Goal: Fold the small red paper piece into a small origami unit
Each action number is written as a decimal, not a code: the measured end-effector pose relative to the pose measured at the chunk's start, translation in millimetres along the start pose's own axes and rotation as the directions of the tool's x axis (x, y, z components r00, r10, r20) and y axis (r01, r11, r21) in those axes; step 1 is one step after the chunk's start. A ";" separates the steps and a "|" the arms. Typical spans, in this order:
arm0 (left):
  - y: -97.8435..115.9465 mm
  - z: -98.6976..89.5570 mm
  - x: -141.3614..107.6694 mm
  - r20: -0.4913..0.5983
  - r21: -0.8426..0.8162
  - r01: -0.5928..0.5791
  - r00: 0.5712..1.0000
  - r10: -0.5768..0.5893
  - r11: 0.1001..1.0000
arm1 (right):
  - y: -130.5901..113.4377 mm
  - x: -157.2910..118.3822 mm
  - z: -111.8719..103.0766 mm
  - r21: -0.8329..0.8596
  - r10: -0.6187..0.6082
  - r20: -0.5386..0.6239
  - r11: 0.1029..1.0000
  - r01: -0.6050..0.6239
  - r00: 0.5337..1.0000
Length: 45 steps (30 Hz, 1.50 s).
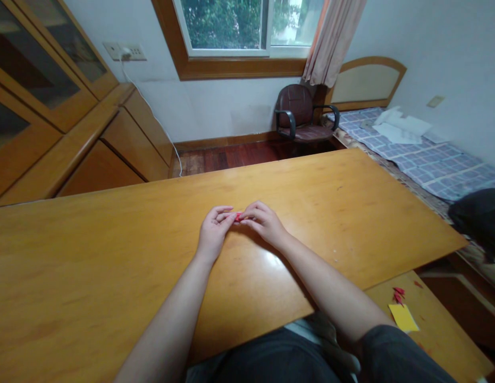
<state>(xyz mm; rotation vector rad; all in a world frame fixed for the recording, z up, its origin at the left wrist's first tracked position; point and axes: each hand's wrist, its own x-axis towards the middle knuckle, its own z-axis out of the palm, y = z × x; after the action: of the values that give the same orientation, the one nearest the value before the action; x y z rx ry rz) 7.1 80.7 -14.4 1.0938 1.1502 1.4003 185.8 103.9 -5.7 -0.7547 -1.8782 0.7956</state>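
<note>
A small piece of red folded paper (238,217) is pinched between my two hands, just above the wooden table (111,255). My left hand (214,230) grips its left end between thumb and fingers. At its right end, the thumb and fingertips of my right hand (265,222) close on it. Fingers cover much of the paper, so its exact shape cannot be made out.
On a lower wooden surface (442,319) at the right lie small red folded pieces (399,295) and a yellow paper stack (404,318). Beyond the table stand an office chair (301,114), a bed (442,159) and a cabinet (127,138). A black bag (480,218) rests on the bed.
</note>
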 end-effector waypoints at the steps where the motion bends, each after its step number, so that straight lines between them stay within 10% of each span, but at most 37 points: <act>1: -0.4 0.0 0.2 0.002 -0.005 0.007 1.000 -0.007 1.000 | -0.3 0.0 -0.2 -0.001 -0.001 -0.001 1.000 0.001 1.000; 13: -2.1 1.6 -0.4 0.034 -0.037 0.018 0.999 -0.017 0.999 | 0.7 0.5 -3.1 -0.044 -0.041 -0.025 0.998 0.040 0.999; 23: 16.4 4.7 -9.7 0.143 0.295 -0.401 0.916 0.375 0.867 | -2.5 0.6 -4.2 -0.034 -0.001 -0.093 0.999 -0.002 0.996; 45: 20.9 -0.9 -10.5 0.164 0.455 -0.479 0.873 0.459 0.750 | -7.4 0.8 -6.1 0.034 0.029 -0.073 0.999 -0.027 0.997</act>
<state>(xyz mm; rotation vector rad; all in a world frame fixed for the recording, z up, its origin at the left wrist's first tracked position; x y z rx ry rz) 4.5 68.7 5.6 1.8723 1.2868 1.4861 189.8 101.3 2.7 -0.7808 -1.7889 0.8037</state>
